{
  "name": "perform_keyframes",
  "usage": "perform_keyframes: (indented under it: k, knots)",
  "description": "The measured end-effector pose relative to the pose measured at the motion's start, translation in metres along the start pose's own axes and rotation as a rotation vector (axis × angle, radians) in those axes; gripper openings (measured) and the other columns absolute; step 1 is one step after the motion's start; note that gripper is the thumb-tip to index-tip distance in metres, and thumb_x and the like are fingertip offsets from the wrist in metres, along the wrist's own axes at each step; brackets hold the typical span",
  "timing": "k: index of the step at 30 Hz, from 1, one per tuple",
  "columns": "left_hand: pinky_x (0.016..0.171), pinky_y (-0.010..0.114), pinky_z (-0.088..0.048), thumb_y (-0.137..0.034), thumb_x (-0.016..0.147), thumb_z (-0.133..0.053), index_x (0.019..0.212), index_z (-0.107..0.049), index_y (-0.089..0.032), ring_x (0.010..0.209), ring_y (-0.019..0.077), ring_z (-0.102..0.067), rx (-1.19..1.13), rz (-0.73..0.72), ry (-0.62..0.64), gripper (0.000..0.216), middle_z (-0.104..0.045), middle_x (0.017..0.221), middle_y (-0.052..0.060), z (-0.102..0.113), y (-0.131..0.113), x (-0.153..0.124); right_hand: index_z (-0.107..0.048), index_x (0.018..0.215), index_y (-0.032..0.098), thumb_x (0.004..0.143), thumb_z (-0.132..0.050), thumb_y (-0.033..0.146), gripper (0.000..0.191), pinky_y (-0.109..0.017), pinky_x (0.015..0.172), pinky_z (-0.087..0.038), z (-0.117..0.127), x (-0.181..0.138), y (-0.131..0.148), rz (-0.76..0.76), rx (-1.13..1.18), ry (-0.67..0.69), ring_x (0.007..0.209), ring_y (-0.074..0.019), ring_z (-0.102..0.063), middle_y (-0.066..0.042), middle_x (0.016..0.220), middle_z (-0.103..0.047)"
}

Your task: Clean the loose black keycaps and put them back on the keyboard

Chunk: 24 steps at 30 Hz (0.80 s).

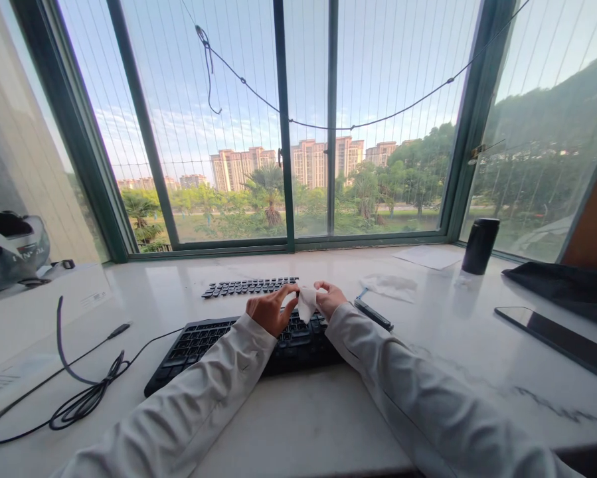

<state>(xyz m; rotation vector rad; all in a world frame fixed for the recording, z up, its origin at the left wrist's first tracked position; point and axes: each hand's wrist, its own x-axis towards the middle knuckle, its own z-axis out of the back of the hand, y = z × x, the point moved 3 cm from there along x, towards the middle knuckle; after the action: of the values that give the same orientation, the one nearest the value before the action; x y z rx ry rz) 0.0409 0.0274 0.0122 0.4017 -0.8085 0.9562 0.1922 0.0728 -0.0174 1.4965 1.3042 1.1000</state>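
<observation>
A crumpled white tissue (307,304) is pinched in my right hand (331,299), above the black keyboard (198,342). My left hand (272,311) closes thumb and forefinger at the tissue's left edge; what lies between those fingertips is too small to make out. Both hands hover over the keyboard's middle and right part and hide some of it. Behind them, loose black keycaps (246,287) lie in rows on the white marble counter (318,411). To the right of my right hand rests a dark slim tool with a blue part (372,313).
A coiled black cable (86,398) lies at left beside a white box (24,332) and a helmet (12,249). Plastic wrapping (390,287), a paper sheet (427,257), a black cylinder (480,245), a phone (562,338) and dark cloth (562,289) are on the right. Windows stand behind.
</observation>
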Motion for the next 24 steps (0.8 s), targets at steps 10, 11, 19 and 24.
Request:
perform_keyframes:
  k: [10, 11, 19, 24]
  knots:
    - [0.053, 0.020, -0.045, -0.045, 0.081, -0.052, 0.098, -0.062, -0.028, 0.061, 0.0106, -0.065, -0.060, 0.024, -0.103, 0.026, -0.070, 0.098, -0.005, 0.009, 0.000, 0.004, -0.044, 0.075, 0.023, 0.054, -0.069, 0.035, 0.035, -0.024, 0.046, -0.038, 0.014, 0.007, -0.001, 0.108, -0.209, -0.103, 0.048, -0.0123, -0.050, 0.003, 0.059, -0.060]
    - [0.054, 0.020, -0.046, -0.045, 0.080, -0.053, 0.096, -0.062, -0.028, 0.061, 0.0106, -0.065, -0.070, 0.027, -0.109, 0.025, -0.070, 0.097, -0.006, 0.009, 0.001, 0.005, -0.046, 0.076, 0.023, 0.058, -0.066, 0.035, 0.030, -0.024, 0.049, -0.039, 0.016, 0.008, 0.000, 0.161, -0.271, -0.114, 0.051, -0.0128, -0.051, 0.003, 0.061, -0.060]
    - [0.057, 0.020, -0.048, -0.034, 0.076, -0.058, 0.091, -0.063, -0.028, 0.064, 0.0110, -0.065, -0.109, 0.051, -0.099, 0.017, -0.070, 0.096, -0.008, 0.006, 0.009, 0.009, -0.062, 0.072, 0.022, 0.069, -0.047, 0.015, 0.017, -0.025, 0.068, -0.039, 0.007, -0.007, 0.022, 0.430, -0.766, -0.005, 0.071, -0.0145, -0.056, 0.001, 0.073, -0.064]
    - [0.058, 0.020, -0.048, -0.030, 0.074, -0.059, 0.091, -0.063, -0.028, 0.062, 0.0099, -0.065, -0.142, 0.028, -0.072, 0.017, -0.070, 0.096, -0.008, 0.003, 0.010, 0.009, -0.067, 0.083, 0.020, 0.075, -0.054, 0.037, 0.023, -0.024, 0.053, -0.034, -0.003, -0.020, 0.023, 0.386, -0.792, 0.098, 0.049, -0.0119, -0.048, 0.001, 0.054, -0.059]
